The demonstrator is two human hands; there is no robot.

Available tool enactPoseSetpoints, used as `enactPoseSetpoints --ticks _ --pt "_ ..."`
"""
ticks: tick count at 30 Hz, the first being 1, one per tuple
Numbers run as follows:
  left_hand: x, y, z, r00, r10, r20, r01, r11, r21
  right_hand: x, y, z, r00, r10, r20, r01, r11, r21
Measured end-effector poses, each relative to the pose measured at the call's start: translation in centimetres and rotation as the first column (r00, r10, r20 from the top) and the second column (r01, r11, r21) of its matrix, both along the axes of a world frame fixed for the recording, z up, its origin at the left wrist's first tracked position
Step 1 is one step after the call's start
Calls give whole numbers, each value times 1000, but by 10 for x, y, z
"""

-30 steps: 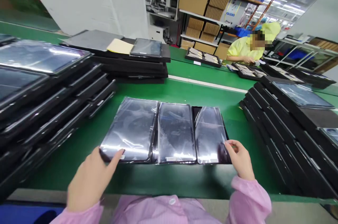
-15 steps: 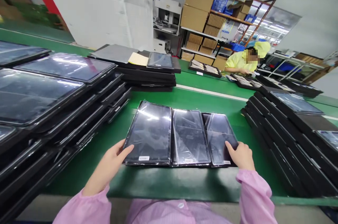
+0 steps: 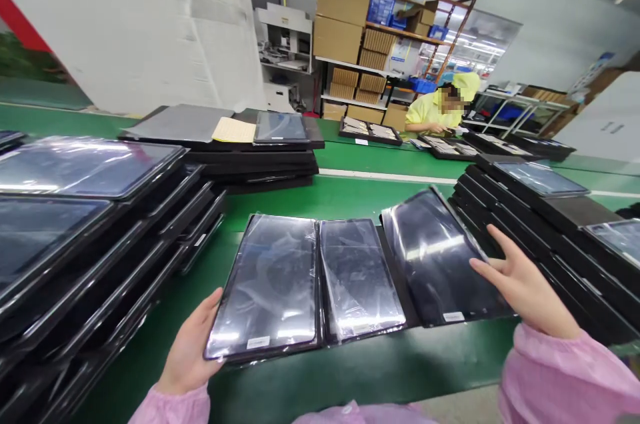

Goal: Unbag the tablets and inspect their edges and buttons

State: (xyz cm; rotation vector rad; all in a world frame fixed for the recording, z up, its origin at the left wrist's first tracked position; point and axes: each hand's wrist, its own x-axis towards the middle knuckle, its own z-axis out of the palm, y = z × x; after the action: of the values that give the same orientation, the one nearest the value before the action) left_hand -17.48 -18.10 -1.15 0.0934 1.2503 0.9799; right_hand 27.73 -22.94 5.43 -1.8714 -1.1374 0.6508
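Note:
Three dark tablet screens in clear film lie side by side before me: a left screen (image 3: 273,277), a middle screen (image 3: 357,277) and a right screen (image 3: 433,264). Beneath them is a black tray (image 3: 399,271), mostly covered. My left hand (image 3: 190,344) is closed round the tray's left edge, beside the left screen, its fingers partly underneath. The right screen is tilted, its right side raised, and my right hand (image 3: 525,284) grips that edge with thumb and fingers; some fingertips are hidden behind it. A small white label sits at each screen's near edge.
Stacked black trays with screens (image 3: 125,237) rise on the left; another stack (image 3: 540,244) stands on the right. Farther back, a low tray stack (image 3: 250,164) carries a yellow paper pad (image 3: 234,131). A person in yellow (image 3: 440,107) works across the green table (image 3: 270,201).
My right hand has moved right and lifted the right screen's outer edge, turning it askew from the other two. The left hand still holds the left side, and the view has shifted right.

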Motion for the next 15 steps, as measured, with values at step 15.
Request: enactPoseSetpoints --ticks 15 --pt "1 -13 1 971 36 -236 -1 989 145 -117 38 -91 851 142 -505 -157 988 12"
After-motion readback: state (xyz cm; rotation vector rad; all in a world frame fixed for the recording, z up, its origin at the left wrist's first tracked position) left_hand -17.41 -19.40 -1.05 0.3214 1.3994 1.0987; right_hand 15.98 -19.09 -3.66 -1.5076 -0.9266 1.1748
